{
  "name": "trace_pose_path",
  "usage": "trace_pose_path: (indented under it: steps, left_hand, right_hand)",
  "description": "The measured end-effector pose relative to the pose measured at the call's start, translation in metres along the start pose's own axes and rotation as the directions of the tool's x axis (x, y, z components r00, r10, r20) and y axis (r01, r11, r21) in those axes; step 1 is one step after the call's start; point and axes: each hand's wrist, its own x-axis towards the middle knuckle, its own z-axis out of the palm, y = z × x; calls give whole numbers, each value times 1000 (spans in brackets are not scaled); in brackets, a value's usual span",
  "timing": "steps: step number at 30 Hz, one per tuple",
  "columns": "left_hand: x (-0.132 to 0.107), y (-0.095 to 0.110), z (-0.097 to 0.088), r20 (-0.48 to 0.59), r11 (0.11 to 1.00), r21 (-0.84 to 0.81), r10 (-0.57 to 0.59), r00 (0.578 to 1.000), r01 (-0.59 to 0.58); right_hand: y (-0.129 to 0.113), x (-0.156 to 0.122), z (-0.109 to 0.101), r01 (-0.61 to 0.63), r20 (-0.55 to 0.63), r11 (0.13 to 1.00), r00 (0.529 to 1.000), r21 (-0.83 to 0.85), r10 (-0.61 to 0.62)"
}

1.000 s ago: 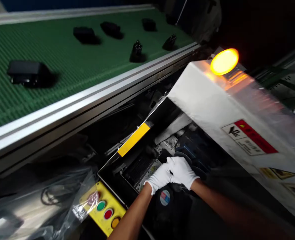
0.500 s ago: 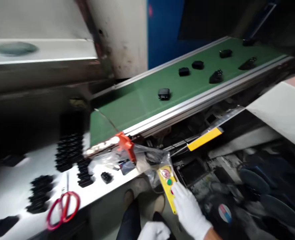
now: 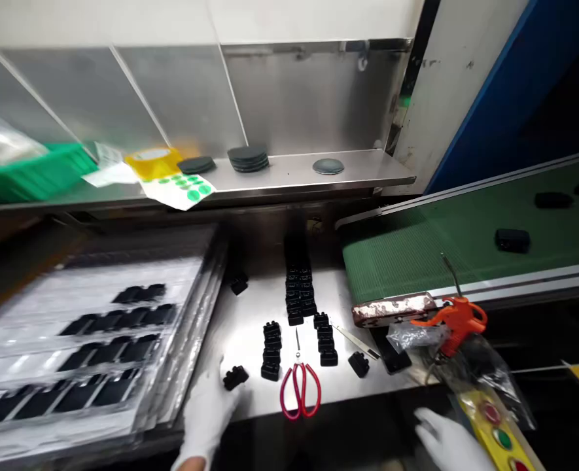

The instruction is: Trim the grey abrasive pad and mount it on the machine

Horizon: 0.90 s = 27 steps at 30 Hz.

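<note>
My left hand (image 3: 205, 415), in a white glove, is at the front edge of the metal table, its fingers around a small black plastic part (image 3: 235, 377). Motion blurs the fingertips. At the lower right my right hand (image 3: 449, 439), also gloved in white, has its fingers apart and holds nothing. Beside it is a yellow control box (image 3: 496, 428) with red and green buttons, partly under clear plastic. Red-handled scissors (image 3: 300, 392) lie between the hands. Rows of black parts (image 3: 271, 351) and a single black part (image 3: 358, 364) sit nearby.
Stacked clear trays (image 3: 171, 366) with black parts stand at left. A green conveyor belt (image 3: 426, 235) with black parts runs at right, an orange air gun (image 3: 458, 320) before its end. Tweezers (image 3: 355, 341) lie on the table. A shelf (image 3: 289, 175) holds dark discs, tape and a green basket.
The view has swung left, bringing the trays and shelf into sight. My left hand has moved from near my body to the black part. My right hand has come off the control box.
</note>
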Motion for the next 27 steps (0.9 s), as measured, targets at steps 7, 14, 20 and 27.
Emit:
trace_pose_path:
  steps: [7,14,20,27]
  left_hand:
    - [38,-42,13,267,942,-335,108,958,-12]
    - [-32,0,-12,536,501,-773,188,823,389]
    - [-82,59,-34,667,459,-727,298,682,511]
    - [-110,98,-61,695,479,-688,220,684,545]
  right_hand:
    - [-94,60,75,-189,-41,932,977,309,211]
    - [-147,38,46,-317,305,762,938,565,164]
    - [-225,-13,-24,-343,599,701,786,625,-149]
    - [-253,-17,-66,-406,671,619,687,673,-278]
